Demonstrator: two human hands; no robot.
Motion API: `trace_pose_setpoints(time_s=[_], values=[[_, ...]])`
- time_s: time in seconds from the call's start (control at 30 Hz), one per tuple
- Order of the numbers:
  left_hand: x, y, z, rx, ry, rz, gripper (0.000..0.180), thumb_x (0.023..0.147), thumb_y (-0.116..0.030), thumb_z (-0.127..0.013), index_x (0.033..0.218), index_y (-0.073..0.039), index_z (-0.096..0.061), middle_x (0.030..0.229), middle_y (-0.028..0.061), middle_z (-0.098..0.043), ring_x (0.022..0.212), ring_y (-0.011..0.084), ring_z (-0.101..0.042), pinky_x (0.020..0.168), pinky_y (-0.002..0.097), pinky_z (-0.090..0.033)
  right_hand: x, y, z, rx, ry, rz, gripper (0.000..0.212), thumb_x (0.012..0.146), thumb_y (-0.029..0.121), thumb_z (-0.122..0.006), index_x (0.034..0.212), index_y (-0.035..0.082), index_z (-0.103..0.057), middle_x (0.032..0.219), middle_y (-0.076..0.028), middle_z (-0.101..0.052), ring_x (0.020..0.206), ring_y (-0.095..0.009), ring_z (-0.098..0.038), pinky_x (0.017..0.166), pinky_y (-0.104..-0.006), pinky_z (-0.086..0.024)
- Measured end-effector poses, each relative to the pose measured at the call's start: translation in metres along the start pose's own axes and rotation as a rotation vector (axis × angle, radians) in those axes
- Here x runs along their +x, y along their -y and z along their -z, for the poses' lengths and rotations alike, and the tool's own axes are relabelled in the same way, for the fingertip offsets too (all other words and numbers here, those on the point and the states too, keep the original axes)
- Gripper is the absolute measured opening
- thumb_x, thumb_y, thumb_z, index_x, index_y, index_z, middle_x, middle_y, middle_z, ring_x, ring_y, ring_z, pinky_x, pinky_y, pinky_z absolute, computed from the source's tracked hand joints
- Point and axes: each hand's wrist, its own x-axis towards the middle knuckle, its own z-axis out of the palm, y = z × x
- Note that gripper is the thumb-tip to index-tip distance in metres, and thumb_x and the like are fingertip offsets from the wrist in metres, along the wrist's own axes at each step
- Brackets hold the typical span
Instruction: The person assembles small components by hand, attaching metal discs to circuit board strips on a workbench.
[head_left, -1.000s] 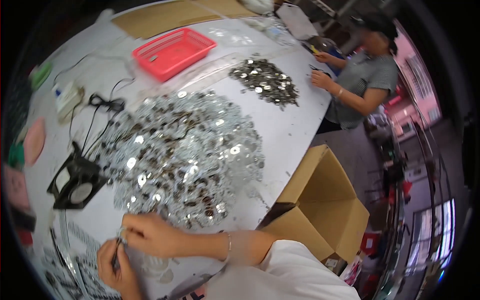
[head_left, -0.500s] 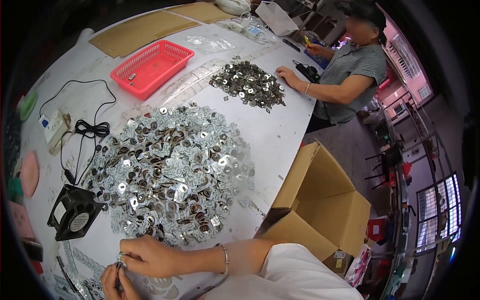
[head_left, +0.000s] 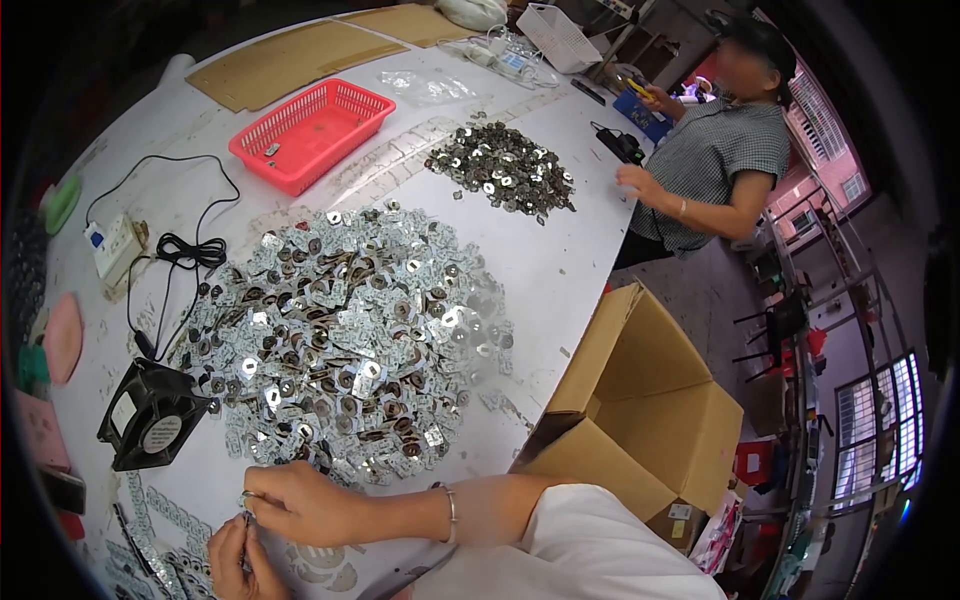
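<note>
My right hand (head_left: 305,505) is closed at the near edge of a big heap of small metal parts (head_left: 350,340), pale grey-green pieces mixed with dark and shiny round discs. Its fingertips pinch a small round metal piece (head_left: 249,495). Just below it, at the lower edge, my left hand (head_left: 240,565) is also closed, thumb and fingers pressed together round a small metal part (head_left: 247,517) that they mostly cover. The fingertips of both hands are almost touching. Strips of punched metal (head_left: 170,510) lie to the left of my hands.
A black fan (head_left: 152,415) with a cable stands left of the heap, near a white power socket (head_left: 118,250). Farther back are a red basket (head_left: 310,140) and a smaller heap of dark discs (head_left: 500,168). An open cardboard box (head_left: 640,420) stands right; beyond it is another person (head_left: 715,170).
My hands have shifted slightly and their fingertips stay close together. The other person's near hand has lifted from the table edge and moved right. The whole view has shifted a little.
</note>
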Motion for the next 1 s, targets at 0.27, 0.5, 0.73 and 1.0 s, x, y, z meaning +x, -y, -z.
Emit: trace_pose_setpoints(time_s=[0.27, 0.5, 0.73, 1.0], values=[[0.004, 0.003, -0.003, 0.015, 0.074, -0.080, 0.015, 0.083, -0.001, -0.068, 0.097, 0.006, -0.068, 0.097, 0.0178, -0.068, 0.086, 0.0280, -0.064, 0.078, 0.0362, -0.052, 0.013, 0.003, 0.026, -0.325, -0.017, 0.137, 0.018, 0.085, 0.011, -0.060, 0.077, 0.000, -0.049, 0.065, -0.014, -0.053, 0.057, -0.030, -0.058, 0.053, -0.0390, -0.045], [-0.002, 0.015, 0.005, -0.345, 0.019, 0.571, 0.015, 0.082, -0.002, -0.069, 0.095, 0.004, -0.067, 0.095, 0.0128, -0.067, 0.087, 0.0198, -0.062, 0.076, 0.0332, -0.052, 0.009, 0.004, 0.033, -0.641, -0.055, 0.236, 0.019, 0.085, 0.017, -0.062, 0.078, 0.001, -0.055, 0.070, -0.015, -0.056, 0.066, -0.033, -0.061, 0.057, -0.0416, -0.048], [-0.001, 0.031, 0.022, -0.359, 0.171, 0.576, 0.013, 0.080, -0.002, -0.069, 0.092, 0.004, -0.066, 0.089, 0.0109, -0.066, 0.078, 0.0162, -0.059, 0.069, 0.0278, -0.050, 0.006, 0.009, 0.037, -0.273, 0.334, 0.220, 0.023, 0.084, 0.017, -0.063, 0.069, 0.000, -0.059, 0.059, -0.014, -0.057, 0.056, -0.033, -0.058, 0.052, -0.0391, -0.045], [0.003, 0.021, 0.041, -0.424, 0.199, 0.607, 0.013, 0.079, -0.002, -0.070, 0.091, 0.002, -0.066, 0.084, 0.0075, -0.065, 0.073, 0.0137, -0.057, 0.066, 0.0259, -0.048, 0.004, 0.018, 0.040, -0.134, 0.527, 0.038, 0.022, 0.084, 0.018, -0.063, 0.071, 0.000, -0.066, 0.054, -0.011, -0.057, 0.045, -0.023, -0.053, 0.047, -0.0343, -0.041]])
